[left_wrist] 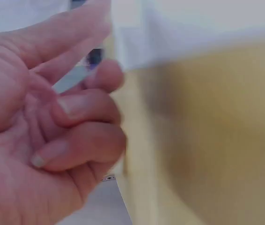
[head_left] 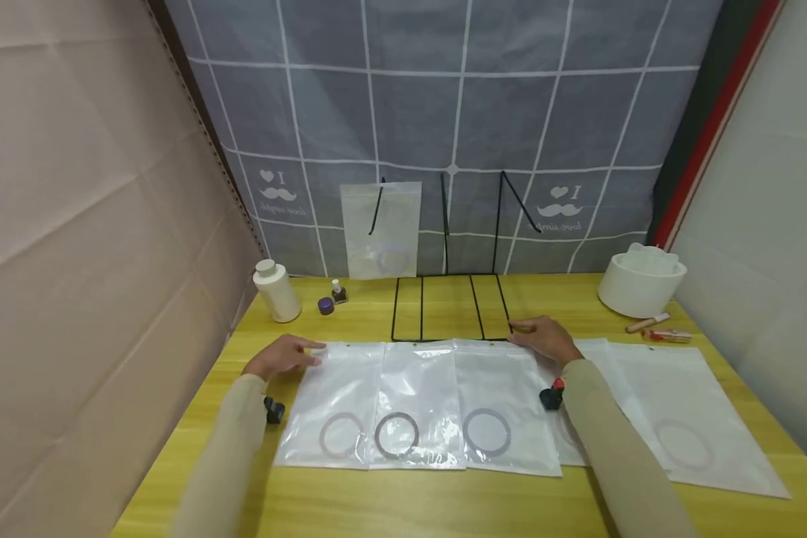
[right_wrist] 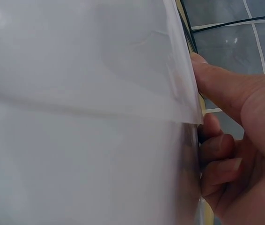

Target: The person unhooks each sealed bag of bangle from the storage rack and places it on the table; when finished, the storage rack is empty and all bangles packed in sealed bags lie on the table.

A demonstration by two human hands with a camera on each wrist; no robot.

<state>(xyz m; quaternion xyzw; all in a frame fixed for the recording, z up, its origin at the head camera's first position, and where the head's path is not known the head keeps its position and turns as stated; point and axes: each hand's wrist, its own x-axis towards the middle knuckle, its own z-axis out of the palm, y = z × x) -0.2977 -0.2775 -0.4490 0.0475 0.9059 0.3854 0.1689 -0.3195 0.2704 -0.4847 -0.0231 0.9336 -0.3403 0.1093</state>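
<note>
Several white zip bags lie in an overlapping row on the table, each with a ring inside where it shows. My left hand (head_left: 284, 357) pinches the top left corner of the leftmost bag (head_left: 339, 381); in the left wrist view its other fingers (left_wrist: 85, 108) are curled. At the top right corner of the third bag (head_left: 504, 388), my right hand (head_left: 543, 338) grips the edge between thumb and fingers, as the right wrist view shows. Between these two lies a bag with a darker ring (head_left: 397, 435). The right forearm partly hides a fourth bag.
A black wire rack (head_left: 444, 340) stands behind the bags, with one bag (head_left: 381, 254) hung on its left hook. At the left are a white bottle (head_left: 278, 291), a purple cap (head_left: 326, 305) and a small dark bottle (head_left: 339, 293). A white tub (head_left: 639, 288) stands right.
</note>
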